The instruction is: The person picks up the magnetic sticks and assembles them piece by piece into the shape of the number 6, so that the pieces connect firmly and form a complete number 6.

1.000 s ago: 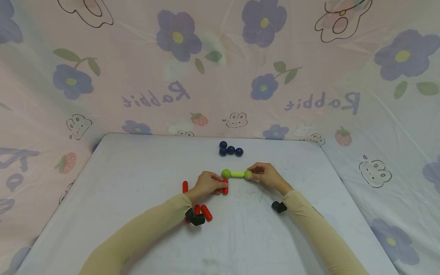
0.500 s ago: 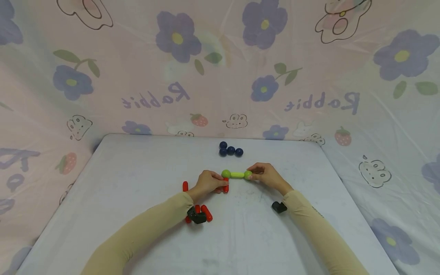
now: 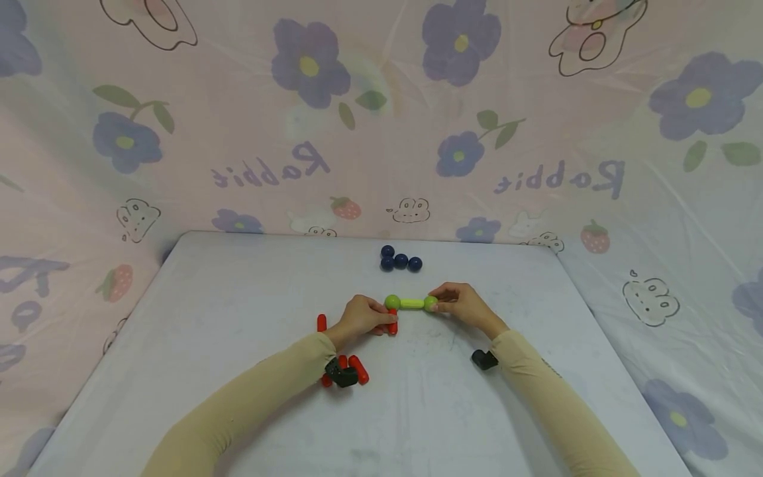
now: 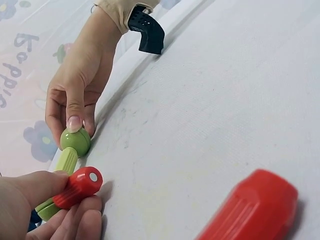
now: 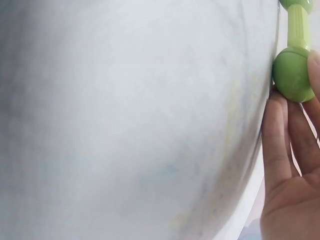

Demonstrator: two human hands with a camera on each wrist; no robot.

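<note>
A light green rod (image 3: 411, 304) joins two green balls, one at each end, in the middle of the table. My right hand (image 3: 467, 308) pinches the right green ball (image 4: 75, 142) between thumb and fingers. With thumb and fingers, my left hand (image 3: 361, 315) grips a red rod (image 3: 393, 327), whose far end touches the left green ball (image 3: 392, 302). The left wrist view shows a pale dot on the near end of this red rod (image 4: 83, 186). Around the red rod, my left fingers (image 4: 85, 223) curl from below.
Several loose red rods (image 3: 359, 370) lie by my left wrist, partly hidden by the black wrist camera (image 3: 342, 373). Several dark blue balls (image 3: 401, 262) sit together farther back. A patterned cloth (image 3: 381, 132) hangs behind the white table (image 3: 250, 278).
The left hand has shifted slightly away from me with the red rod, bringing its end against the left green ball. My right hand stays in place on its ball.
</note>
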